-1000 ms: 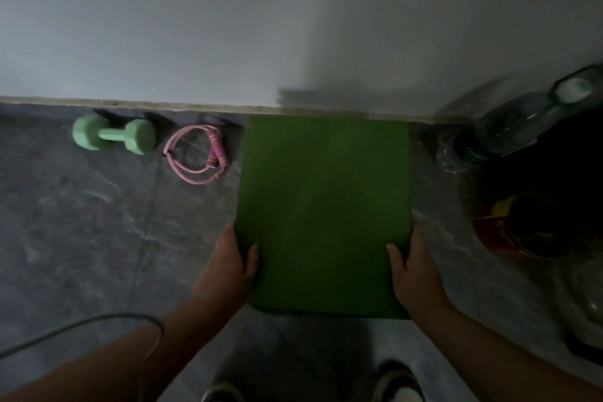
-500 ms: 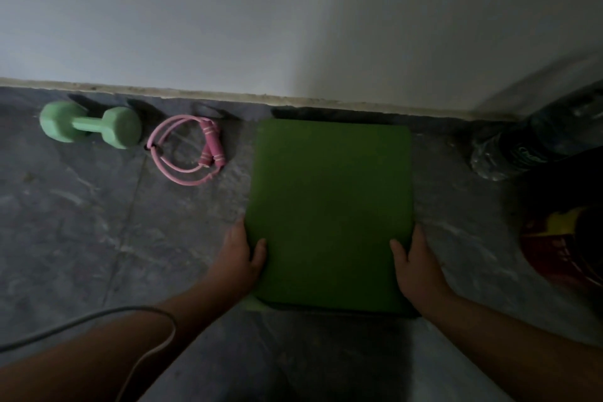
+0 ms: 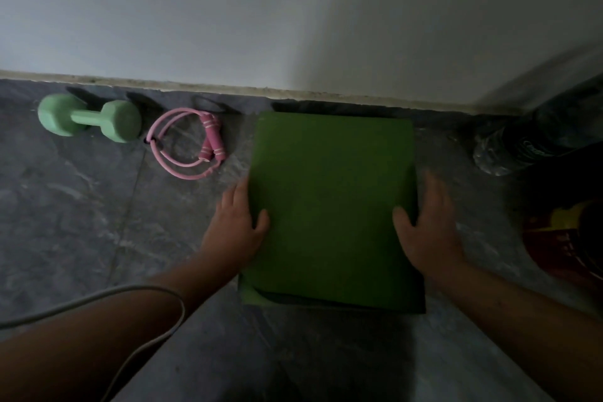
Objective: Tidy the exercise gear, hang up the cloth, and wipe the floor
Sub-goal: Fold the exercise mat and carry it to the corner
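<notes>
Head view, looking down at a dim grey stone floor that meets a pale wall. A folded green exercise mat (image 3: 332,206) lies flat on the floor straight ahead of the person, its long axis running from near to far, its far edge just short of the wall's base. The left hand (image 3: 236,225) rests along the mat's left edge, fingers fairly straight down the side and the thumb laid on the top surface; the right hand (image 3: 427,225) mirrors it on the right edge — both touching, neither closed around the mat, and each about equally near it. At the near left corner a lower layer of the fold peeks out. To the far left, against the wall, sit a mint green dumbbell (image 3: 89,117) and, just beside it, a coiled pink skipping rope (image 3: 186,147). Compared with a second ago, the mat sits slightly back from the wall — and the hands have slid further up its sides.
</notes>
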Motion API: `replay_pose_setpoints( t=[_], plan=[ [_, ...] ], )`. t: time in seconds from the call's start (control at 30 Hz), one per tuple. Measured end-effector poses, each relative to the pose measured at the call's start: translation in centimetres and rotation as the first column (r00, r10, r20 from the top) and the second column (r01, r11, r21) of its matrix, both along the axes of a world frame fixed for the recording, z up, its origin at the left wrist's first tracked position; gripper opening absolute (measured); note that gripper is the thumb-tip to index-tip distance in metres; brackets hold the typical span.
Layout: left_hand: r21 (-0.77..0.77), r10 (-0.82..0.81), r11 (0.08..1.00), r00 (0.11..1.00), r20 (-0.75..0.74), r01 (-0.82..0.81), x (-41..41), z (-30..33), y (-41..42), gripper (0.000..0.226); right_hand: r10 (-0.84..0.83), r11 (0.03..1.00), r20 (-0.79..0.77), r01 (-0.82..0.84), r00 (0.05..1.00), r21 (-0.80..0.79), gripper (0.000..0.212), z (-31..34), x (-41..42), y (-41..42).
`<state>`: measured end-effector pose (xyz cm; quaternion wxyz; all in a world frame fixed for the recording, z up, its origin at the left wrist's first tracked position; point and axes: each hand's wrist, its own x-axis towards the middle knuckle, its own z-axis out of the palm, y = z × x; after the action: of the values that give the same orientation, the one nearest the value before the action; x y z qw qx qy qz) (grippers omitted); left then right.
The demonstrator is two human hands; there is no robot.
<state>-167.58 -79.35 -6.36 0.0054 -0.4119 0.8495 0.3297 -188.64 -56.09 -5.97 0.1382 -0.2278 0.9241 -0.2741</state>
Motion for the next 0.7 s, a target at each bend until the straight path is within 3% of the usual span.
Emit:
replay_pose_setpoints(
  t=[0.1,0.2,0.4,0.7],
  plan=[
    [-0.157,-0.202,0.967,0.979,-0.006,0.198,-3.3,0.8,-2.2,0.077,0.278,0.96,-0.216,-0.263,0.936,0.094,0.074,1.2,-1.4,-2.9],
    [-0.284,-0.372,0.874,0.919,0.131,0.394,-7.5,1.1,-4.6,0.073,0.457,0.867,-0.245,-0.366,0.855,0.337,0.069,1.1,-3.0,-6.3],
    [-0.129,-0.382,0.885,0.857,0.346,0.447,-10.9,-1.4,-4.8,0.069,0.509,0.733,-0.057,-0.397,0.859,0.553,0.075,-1.9,-4.8,-8.0],
    [-0.069,-0.417,0.869,0.801,0.43,0.49,-10.9,-3.1,-4.8,0.075,0.545,0.658,0.068,-0.477,0.836,0.583,0.075,-3.4,-5.8,-7.5]
  ],
)
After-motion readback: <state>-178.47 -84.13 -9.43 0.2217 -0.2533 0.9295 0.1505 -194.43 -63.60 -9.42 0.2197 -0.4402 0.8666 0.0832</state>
